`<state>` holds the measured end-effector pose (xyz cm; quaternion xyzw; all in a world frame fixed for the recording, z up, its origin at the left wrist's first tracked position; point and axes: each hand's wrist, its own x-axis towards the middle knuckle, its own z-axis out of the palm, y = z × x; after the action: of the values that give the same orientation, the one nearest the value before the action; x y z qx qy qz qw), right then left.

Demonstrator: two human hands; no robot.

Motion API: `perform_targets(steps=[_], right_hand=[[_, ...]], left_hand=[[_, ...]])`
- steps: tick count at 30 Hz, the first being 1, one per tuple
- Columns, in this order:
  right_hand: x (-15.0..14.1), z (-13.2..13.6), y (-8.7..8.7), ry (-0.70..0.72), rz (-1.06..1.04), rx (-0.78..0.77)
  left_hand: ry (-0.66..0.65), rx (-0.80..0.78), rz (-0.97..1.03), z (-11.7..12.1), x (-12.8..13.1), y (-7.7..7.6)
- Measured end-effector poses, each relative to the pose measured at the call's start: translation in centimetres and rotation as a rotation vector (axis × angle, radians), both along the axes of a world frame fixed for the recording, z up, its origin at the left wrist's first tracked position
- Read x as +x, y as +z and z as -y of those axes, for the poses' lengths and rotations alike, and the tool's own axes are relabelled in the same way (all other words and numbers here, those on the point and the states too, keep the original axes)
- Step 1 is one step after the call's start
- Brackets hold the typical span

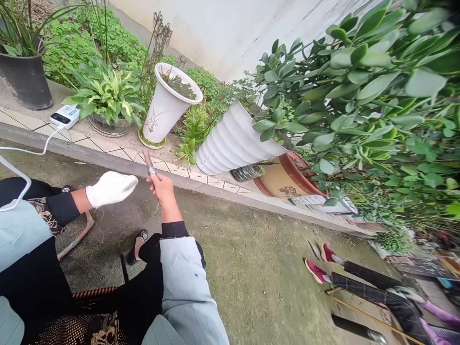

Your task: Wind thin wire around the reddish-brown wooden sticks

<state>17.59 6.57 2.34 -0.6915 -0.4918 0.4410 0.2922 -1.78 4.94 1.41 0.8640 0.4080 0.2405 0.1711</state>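
Observation:
My left hand (112, 189), in a white knitted glove, is closed with its fingers pressed together. Whatever it may hold is hidden. Just to its right, my bare right hand (160, 187) is wrapped round a short brown wooden stick (147, 159) with a silvery band around it. The stick points up toward the tiled ledge, and a thin strand hangs below the fingers. The two hands are close but apart. Below my left forearm, a curved wooden handle (82, 233) with a silvery wrap lies on the ground.
Along the tiled ledge (118, 153) stand a black pot (25, 81), a white flowerpot (167, 108), a ribbed white planter (233, 141) and a tan pot (276, 177). A white device (64, 116) has a cable. At right, another person's legs (366, 282) and a yellow stick show.

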Motion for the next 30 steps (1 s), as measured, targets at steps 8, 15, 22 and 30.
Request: perform_targets(steps=[8,15,22,30], right_hand=[[1.0,1.0,1.6,0.637,0.469,-0.253],[1.0,2.1,2.9,1.138,0.010,-0.458],[4.4,2.2,4.4,0.538,-0.404,-0.058],[3.6,0.9,1.3,0.366,0.487,-0.032]], left_hand=[[-0.160,0.174,-0.287,0.3,-1.2,0.3],[-0.377,-0.323,-0.023,-1.0,-1.2,1.0],[-0.433,-1.027,0.323,-1.1,-1.8,0.9],[-0.536,-0.467,0.048,-0.3,-1.0,1.6]])
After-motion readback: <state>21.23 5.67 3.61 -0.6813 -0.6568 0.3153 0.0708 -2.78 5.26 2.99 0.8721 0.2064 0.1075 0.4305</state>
